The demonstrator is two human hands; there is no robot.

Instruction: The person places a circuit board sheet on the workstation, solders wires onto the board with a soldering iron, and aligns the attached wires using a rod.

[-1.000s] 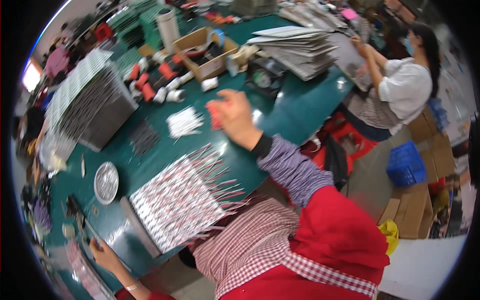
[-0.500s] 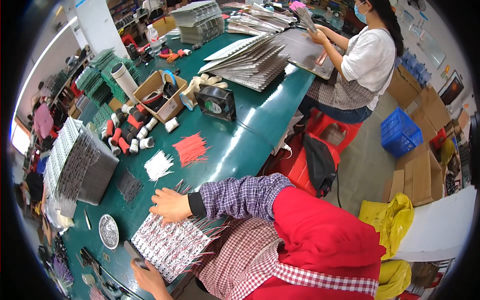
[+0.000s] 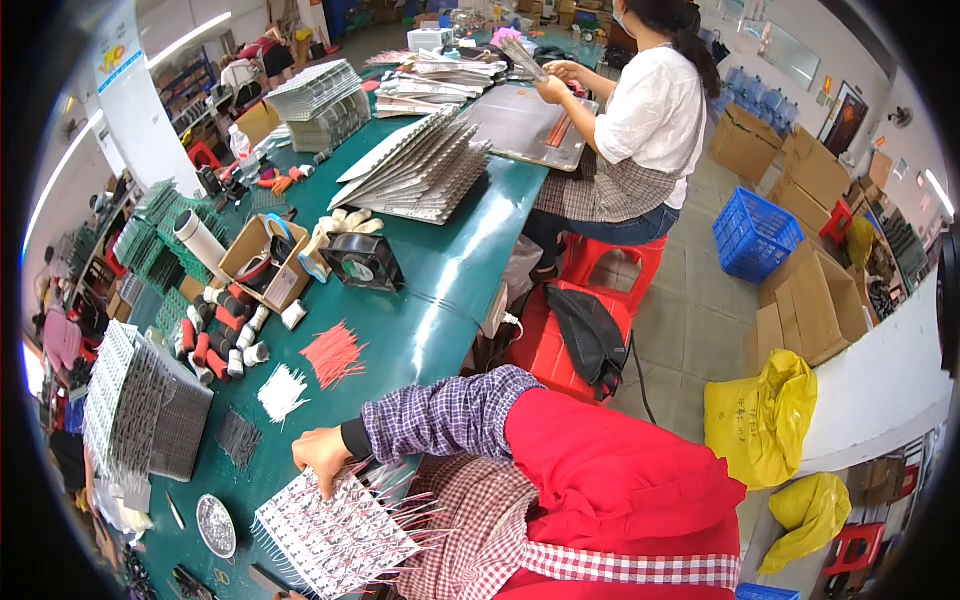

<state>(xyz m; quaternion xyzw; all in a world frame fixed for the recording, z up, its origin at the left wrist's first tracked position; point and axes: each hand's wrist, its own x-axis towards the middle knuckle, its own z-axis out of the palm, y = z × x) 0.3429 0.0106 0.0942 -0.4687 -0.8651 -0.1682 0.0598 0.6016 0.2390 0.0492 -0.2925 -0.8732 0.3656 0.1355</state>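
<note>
A white perforated panel [image 3: 335,535], with many thin red and white strands sticking out along its edges, lies at the table's near edge by my lap. My right hand [image 3: 322,458], in a checked sleeve with a black cuff, is closed over the panel's far edge, its fingers bent down onto the surface. Only a sliver of my left hand [image 3: 290,596] shows at the bottom edge, beside the panel's near left corner; its fingers are hidden. A dark flat bar [image 3: 266,580] lies beside that corner. Beyond the panel are piles of red strands [image 3: 335,355], white strands [image 3: 283,393] and dark strands [image 3: 239,438].
On the green table [image 3: 430,300] are a silvery round dish [image 3: 216,527], a stack of grey panels [image 3: 180,420], red, white and black rolls [image 3: 225,335], a cardboard box [image 3: 290,283] and a black fan [image 3: 362,262]. A co-worker [image 3: 650,110] sits across at the right, handling strips.
The view has shifted, bringing in more of the room's far side. My right hand has gone from lying spread on the panel to gripping its far edge. My left hand has mostly left the picture.
</note>
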